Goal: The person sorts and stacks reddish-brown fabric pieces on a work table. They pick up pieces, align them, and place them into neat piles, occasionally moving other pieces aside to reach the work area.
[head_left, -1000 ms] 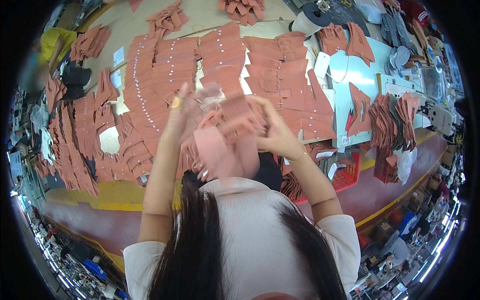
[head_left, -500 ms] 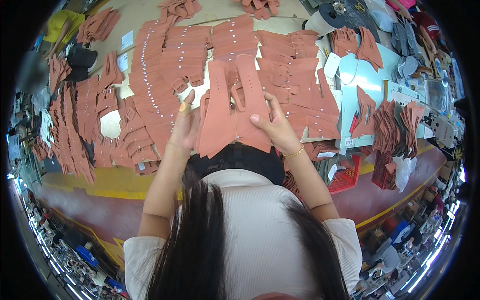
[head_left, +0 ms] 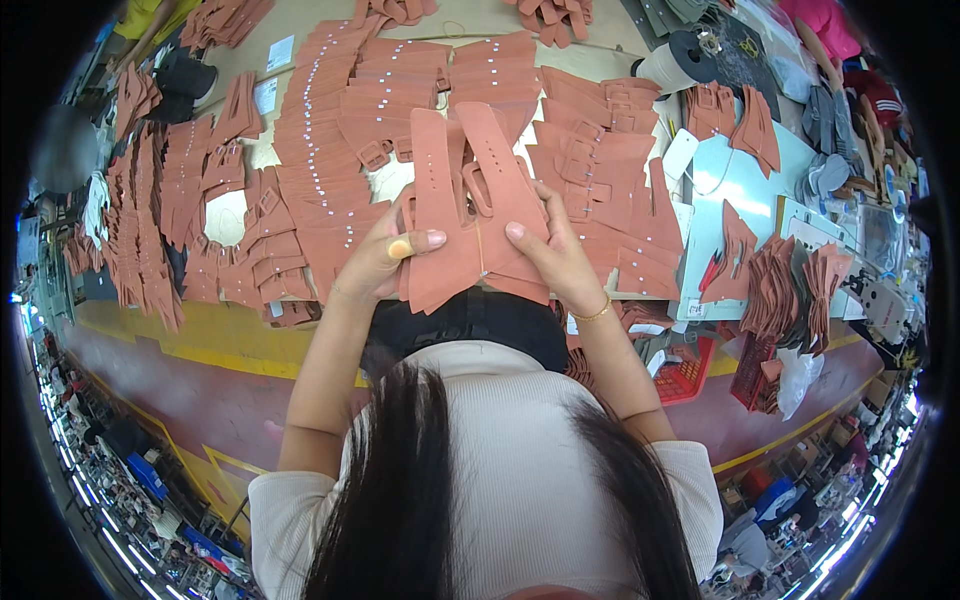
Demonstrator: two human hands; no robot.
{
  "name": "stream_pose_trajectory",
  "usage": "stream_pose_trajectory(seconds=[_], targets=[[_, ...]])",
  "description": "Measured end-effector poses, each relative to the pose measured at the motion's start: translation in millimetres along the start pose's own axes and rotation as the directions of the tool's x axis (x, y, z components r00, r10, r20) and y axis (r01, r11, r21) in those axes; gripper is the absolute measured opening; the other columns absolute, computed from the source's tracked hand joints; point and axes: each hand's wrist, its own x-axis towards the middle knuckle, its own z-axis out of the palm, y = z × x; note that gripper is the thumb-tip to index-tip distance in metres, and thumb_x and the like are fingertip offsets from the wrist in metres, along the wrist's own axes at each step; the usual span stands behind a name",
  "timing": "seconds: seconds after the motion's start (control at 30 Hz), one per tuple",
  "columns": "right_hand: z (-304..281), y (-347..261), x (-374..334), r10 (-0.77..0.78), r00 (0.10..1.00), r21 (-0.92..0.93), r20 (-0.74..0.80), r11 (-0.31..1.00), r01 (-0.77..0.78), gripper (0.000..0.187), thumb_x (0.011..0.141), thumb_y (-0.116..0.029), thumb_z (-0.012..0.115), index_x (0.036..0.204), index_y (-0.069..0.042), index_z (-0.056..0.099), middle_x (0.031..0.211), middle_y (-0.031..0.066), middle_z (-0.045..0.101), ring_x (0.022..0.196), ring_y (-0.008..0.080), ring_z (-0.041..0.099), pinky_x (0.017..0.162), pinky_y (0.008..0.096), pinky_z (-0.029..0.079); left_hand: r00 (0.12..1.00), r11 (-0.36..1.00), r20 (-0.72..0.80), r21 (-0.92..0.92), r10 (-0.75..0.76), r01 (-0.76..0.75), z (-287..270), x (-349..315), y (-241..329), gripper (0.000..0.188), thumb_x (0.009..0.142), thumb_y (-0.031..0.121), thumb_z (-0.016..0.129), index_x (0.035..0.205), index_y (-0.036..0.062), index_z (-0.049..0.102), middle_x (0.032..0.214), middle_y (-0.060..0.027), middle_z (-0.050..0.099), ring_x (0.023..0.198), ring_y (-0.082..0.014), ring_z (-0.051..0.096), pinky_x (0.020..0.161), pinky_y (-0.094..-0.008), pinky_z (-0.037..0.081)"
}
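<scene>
A stack of terracotta leather-like strap pieces [head_left: 440, 255], with punched holes and a covered buckle, is held up in front of my waist. My left hand [head_left: 383, 258] grips its left edge, the thumb with a yellow band lying across the front. On the opposite edge, my right hand [head_left: 563, 258] has its thumb pressed on the face and its fingers behind, mostly hidden. Beyond the held pieces, overlapping rows of the same terracotta parts [head_left: 315, 150] cover the table, many marked with small white tags. More buckled pieces [head_left: 590, 165] lie just past my right hand.
A large thread cone [head_left: 675, 65] stands at the back right. Further right are a pale blue board [head_left: 725, 165] and hanging bundles of strap pieces [head_left: 770, 290]. A red basket [head_left: 685, 375] sits low beside my right arm. Other people [head_left: 820, 30] are at the far edges.
My left hand has gone from an open palm beside the stack to gripping it, thumb over the front. The right hand keeps its hold. The view has shifted slightly.
</scene>
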Motion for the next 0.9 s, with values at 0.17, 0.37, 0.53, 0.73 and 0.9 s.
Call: stream_pose_trajectory(seconds=[0.17,0.37,0.53,0.73,0.9], targets=[[-3.4,0.3,-0.3,0.012,1.0,0.072,0.018,0.997,-0.013,0.063,0.091,-0.015,0.064,0.141,-0.003,0.027,0.137,0.0138,0.042,0.126,0.0181,0.043,0.105,0.034,0.037,0.994,0.995,-0.105,0.095,0.033,-0.023,0.5,6.0,-9.7,0.083,0.074,0.015,0.076,0.141,0.0007,0.029,0.131,-0.0149,0.046,0.121,-0.0238,0.05,0.102,-0.0373,0.044],[-3.3,26.1,-8.3,0.062,0.997,0.067,-0.051,0.996,-0.059,0.057,0.089,-0.018,0.069,0.132,-0.004,0.035,0.13,0.0126,0.046,0.123,0.0174,0.045,0.103,0.0327,0.039,0.997,0.952,-0.077,0.305,0.027,-0.002,-2.7,6.6,-22.0,0.09,0.07,0.019,0.079,0.143,0.0012,0.029,0.134,-0.0144,0.045,0.124,-0.0246,0.047,0.105,-0.0374,0.039],[6.9,51.1,-4.5,-0.128,0.991,-0.025,-0.045,0.992,0.127,0.055,0.088,-0.025,0.07,0.126,-0.002,0.039,0.125,0.0127,0.049,0.119,0.0183,0.048,0.101,0.033,0.04,0.998,0.972,-0.056,0.236,0.026,-0.012,-28.6,-5.4,-33.2,0.09,0.069,0.013,0.079,0.143,0.0041,0.027,0.133,-0.0137,0.046,0.122,-0.0244,0.048,0.103,-0.0379,0.042],[-1.7,105.5,5.9,-0.074,0.988,-0.105,-0.138,0.993,0.06,0.051,0.089,-0.025,0.067,0.127,-0.002,0.043,0.122,0.0148,0.052,0.116,0.0226,0.051,0.097,0.0353,0.044,1.0,0.986,-0.025,0.165,0.012,-0.007,-87.5,18.0,-76.8,0.084,0.077,0.019,0.076,0.143,0.0014,0.027,0.134,-0.0128,0.047,0.123,-0.0242,0.049,0.105,-0.0386,0.04],[-21.9,145.4,22.9,0.055,0.932,-0.296,-0.357,0.94,-0.169,0.031,0.089,-0.015,0.06,0.119,-0.007,0.055,0.125,0.0164,0.052,0.105,0.0287,0.057,0.088,0.0364,0.048,0.938,0.968,-0.269,0.063,-0.216,0.241,-135.5,63.8,-120.1,0.07,0.089,0.023,0.068,0.144,0.0051,0.028,0.132,-0.0116,0.05,0.119,-0.0244,0.052,0.101,-0.0409,0.045]])
